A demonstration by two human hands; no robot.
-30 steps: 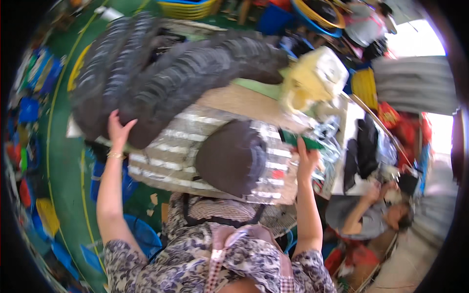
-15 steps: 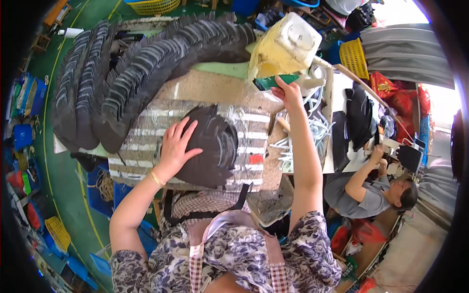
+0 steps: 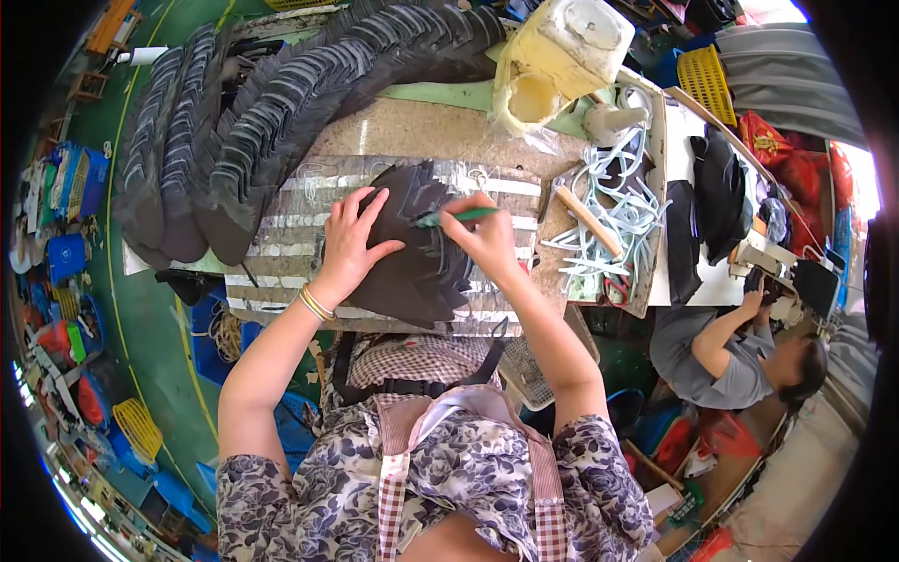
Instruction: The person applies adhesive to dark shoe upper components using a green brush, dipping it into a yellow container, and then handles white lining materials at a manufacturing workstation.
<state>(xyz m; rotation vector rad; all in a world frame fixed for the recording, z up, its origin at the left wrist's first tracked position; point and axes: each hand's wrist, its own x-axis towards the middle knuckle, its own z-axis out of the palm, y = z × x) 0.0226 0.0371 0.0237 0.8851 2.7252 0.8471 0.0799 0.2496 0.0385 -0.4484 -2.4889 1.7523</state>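
Observation:
A fanned stack of dark, flat, curved-edged sheet pieces (image 3: pixel 398 281) lies on the striped work board (image 3: pixel 281 250) in front of me. My left hand (image 3: pixel 351 245) rests on the stack's left side, fingers spread and thumb stretched out. In my right hand (image 3: pixel 487 245) is a thin green scraper (image 3: pixel 476 214), pinched between thumb and fingers. Its tip meets the overlapping edges at the right of the stack, where pale smears show. Beyond the board stands a yellowish, crusted plastic container (image 3: pixel 568 61) with an open mouth facing me.
Long overlapping rows of similar dark pieces (image 3: pixel 272 108) cover the far left of the table. To the right lie pale blue strips (image 3: pixel 599 201), a wooden-handled tool (image 3: pixel 588 222) and red-handled scissors (image 3: pixel 615 289). A co-worker (image 3: pixel 721 361) sits at a machine farther right.
My right hand has come from the container's mouth down to the stack, bringing the green scraper onto its right edges. My left hand stays on the stack.

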